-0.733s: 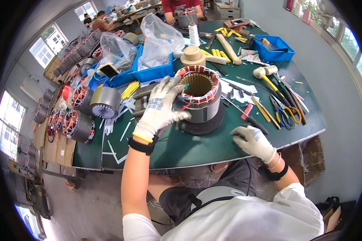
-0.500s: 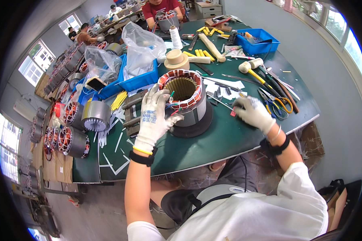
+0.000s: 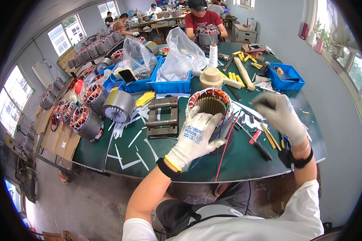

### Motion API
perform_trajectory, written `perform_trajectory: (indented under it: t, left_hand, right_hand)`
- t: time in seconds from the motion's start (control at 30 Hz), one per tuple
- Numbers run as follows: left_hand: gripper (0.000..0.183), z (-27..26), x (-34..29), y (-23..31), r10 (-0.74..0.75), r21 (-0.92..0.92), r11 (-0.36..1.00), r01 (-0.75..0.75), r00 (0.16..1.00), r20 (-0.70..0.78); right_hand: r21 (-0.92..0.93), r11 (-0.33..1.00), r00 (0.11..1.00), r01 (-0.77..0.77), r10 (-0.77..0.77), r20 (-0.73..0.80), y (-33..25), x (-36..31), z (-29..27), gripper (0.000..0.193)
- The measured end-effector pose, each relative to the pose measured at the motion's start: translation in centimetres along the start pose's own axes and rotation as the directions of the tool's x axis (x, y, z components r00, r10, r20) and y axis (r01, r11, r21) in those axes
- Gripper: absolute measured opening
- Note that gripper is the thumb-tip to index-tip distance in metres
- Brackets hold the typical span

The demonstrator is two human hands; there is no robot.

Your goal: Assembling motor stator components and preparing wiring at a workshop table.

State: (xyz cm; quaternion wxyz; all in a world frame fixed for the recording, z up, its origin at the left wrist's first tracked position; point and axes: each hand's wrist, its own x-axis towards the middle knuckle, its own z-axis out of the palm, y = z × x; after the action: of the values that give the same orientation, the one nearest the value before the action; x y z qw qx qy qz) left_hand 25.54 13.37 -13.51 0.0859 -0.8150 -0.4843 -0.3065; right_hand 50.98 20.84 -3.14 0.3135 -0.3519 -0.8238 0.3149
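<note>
A grey motor stator (image 3: 228,130) with orange coil windings laced in white stands upright on a dark round base at the table's front. My left hand (image 3: 197,134), in a white glove, lies over its near left side, fingertips at the coil rim and thumb spread apart. Red and blue lead wires (image 3: 226,154) hang down the front beside that thumb. My gloved right hand (image 3: 283,116) is raised over the table to the right, smeared by motion; its fingers cannot be made out. Below it lie a screwdriver (image 3: 263,152) with a black handle and two yellowish strips (image 3: 272,137).
Left of the stator are a metal cradle (image 3: 161,120), white paper strips and several other stators (image 3: 86,122). Behind stand blue bins (image 3: 171,86), a wooden round block (image 3: 211,77) and a thread cone (image 3: 213,55). A mallet handle (image 3: 244,73) and another blue bin (image 3: 287,82) lie right. A person sits opposite.
My right hand has left the screwdriver and risen; the tool now lies on the table. My left hand has shifted to the stator's near side, and lead wires now hang in front. The view has turned left.
</note>
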Motion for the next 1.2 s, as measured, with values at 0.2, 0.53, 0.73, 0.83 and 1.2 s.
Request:
perform_trajectory:
  t: [0.2, 0.53, 0.73, 0.83, 1.2]
  left_hand:
    - [0.081, 1.4, 0.8, 1.0, -0.007, 0.010, 1.000, 0.007, 1.000, -0.024]
    - [0.068, 1.5, 1.2, -0.2, -0.001, -0.123, 0.992, 0.005, 1.000, 0.031]
    - [0.061, -0.9, 1.5, -1.3, -0.029, -0.233, 0.971, 0.057, 0.992, 0.122]
    - [0.048, -3.0, 1.5, -2.4, -0.054, -0.537, 0.835, 0.116, 0.990, 0.130]
    - [0.126, -20.5, 11.1, -19.9, -0.556, -0.464, 0.795, 0.390, 0.775, -0.301]
  right_hand:
    - [-0.494, 0.867, 0.978, 0.062, -0.151, -0.141, 4.3, 16.4, -4.0, 0.032]
    - [-0.715, 0.651, 0.958, -0.256, 0.272, -0.095, 13.9, 38.7, 3.9, 0.060]
    - [-0.708, 0.662, 0.955, -0.246, 0.289, -0.062, 18.2, 45.9, 7.0, 0.060]
    - [-0.723, 0.646, 0.930, -0.246, 0.368, 0.012, 20.5, 47.9, 8.1, 0.050]
    - [-0.217, 0.949, 0.922, 0.229, -0.283, -0.264, -3.7, 36.8, -7.9, 0.043]
